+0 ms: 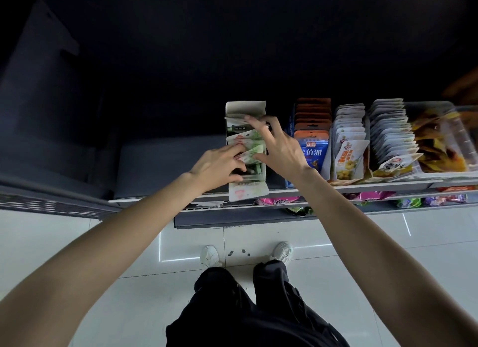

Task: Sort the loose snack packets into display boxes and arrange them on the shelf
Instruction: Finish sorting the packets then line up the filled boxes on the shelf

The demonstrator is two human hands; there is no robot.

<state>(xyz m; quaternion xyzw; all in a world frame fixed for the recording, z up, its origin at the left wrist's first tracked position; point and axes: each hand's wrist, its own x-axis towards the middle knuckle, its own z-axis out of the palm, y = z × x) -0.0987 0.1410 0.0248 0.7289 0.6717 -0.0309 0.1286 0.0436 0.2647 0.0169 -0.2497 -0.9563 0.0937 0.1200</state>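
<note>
Green-and-white snack packets (249,150) sit loose in an open cardboard display box (245,109) at the shelf (388,185) front edge, left of the filled boxes w/ blue packs (311,150), yellow packs (348,158) and white packs (388,129). Packets look light, thin, crinkly foil/plastic, prob slippery and floppy; they lie skewed, not in a neat row. Best hold, imo: pinch by the flat sealed edges or squeeze the stack from both sides, not by the puffy middle. Box is thin card, soft walls, front flap hanging over the shelf lip, so likely to buckle if pressed hard.

Left hand (219,163) reaches in from the left, fingers curled onto packets in the near part of the box, pinching one. Right hand (274,145) is over the box w/ fingers spread and straight, tips touching packets further back, nothing gripped. Both forearms extended forward, wrists roughly level.
</note>
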